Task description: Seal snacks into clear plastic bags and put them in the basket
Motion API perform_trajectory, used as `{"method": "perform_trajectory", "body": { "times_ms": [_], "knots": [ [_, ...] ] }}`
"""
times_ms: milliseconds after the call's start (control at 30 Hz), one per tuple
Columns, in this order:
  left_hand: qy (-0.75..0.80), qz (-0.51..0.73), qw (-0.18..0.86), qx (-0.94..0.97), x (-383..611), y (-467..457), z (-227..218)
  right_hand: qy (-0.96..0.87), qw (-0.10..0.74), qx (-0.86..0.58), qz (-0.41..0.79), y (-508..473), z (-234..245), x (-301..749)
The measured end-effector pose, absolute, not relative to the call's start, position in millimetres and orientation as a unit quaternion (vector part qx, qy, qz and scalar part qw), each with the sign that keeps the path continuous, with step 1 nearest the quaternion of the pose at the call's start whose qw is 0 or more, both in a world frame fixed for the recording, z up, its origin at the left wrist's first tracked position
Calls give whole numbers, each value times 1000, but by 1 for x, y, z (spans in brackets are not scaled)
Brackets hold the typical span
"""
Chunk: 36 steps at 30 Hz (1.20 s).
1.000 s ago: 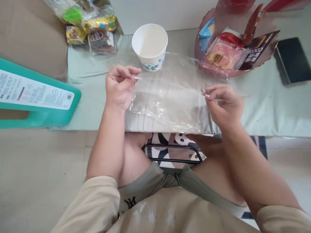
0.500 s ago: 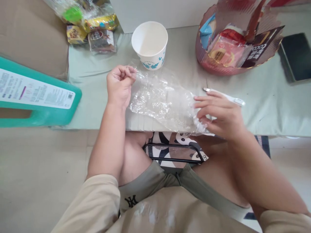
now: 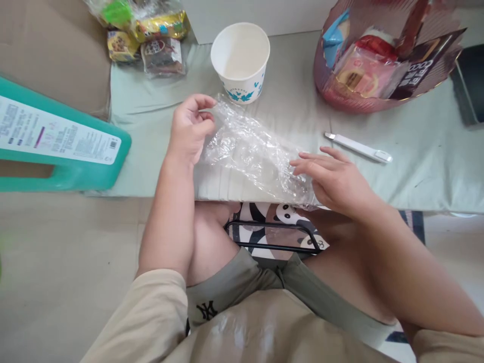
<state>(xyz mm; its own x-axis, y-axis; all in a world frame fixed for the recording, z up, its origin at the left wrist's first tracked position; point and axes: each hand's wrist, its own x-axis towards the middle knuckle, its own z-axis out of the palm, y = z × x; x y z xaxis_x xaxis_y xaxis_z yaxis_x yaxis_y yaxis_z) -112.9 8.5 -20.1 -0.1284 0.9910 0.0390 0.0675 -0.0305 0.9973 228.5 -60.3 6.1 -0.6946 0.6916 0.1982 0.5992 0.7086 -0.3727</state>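
Observation:
A thin, clear, crinkled plastic cover [image 3: 260, 159] lies spread on the cloth-covered table in front of me; its right edge looks gathered. My left hand [image 3: 191, 123] is at its upper left corner. The index fingertip is beside the film and the thumb stands apart from it, the other fingers partly curled. Over the right end of the film, my right hand [image 3: 333, 179] is open with fingers stretched out. A white paper tub [image 3: 242, 60] with blue leaf prints stands upright just behind the film. To the right of my right hand lies a white slim-handled tool [image 3: 357, 147] with a metal tip.
A pink glass bowl [image 3: 340, 98] of packaged snacks stands at the back right, beside a dark flat device [image 3: 471, 85]. Wrapped snacks [image 3: 161, 53] are at the back left. A green container [image 3: 117, 156] and a brown cardboard box [image 3: 53, 55] occupy the left side.
My left index finger and thumb have parted. My right fingers have straightened and come away from the film's gathered edge. The film's left corner has moved slightly right, and the view has shifted a little.

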Motion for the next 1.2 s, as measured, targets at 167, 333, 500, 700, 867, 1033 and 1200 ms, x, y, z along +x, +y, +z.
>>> {"method": "perform_trajectory", "body": {
  "times_ms": [167, 333, 500, 700, 867, 1033, 1200],
  "knots": [
    [553, 474, 463, 505, -99, 3, -12, -910, 134, -361, 156, -61, 5, 228],
    [554, 538, 396, 497, -94, 6, -13, -911, 127, -365, 146, -65, 12, 224],
    [550, 542, 434, 464, -97, 4, -12, -907, 115, -382, 135, -65, 11, 223],
    [588, 488, 497, 410, -101, -2, -1, -932, 126, -297, 164, -67, 11, 231],
    [608, 401, 560, 395, -104, -9, 11, -940, 107, -223, 236, -73, 21, 226],
    [625, 410, 541, 386, -105, -8, 10, -918, 19, -213, 333, -76, 26, 221],
    [616, 435, 533, 384, -104, -5, 11, -896, -45, -236, 373, -80, 26, 220]
  ]
}}
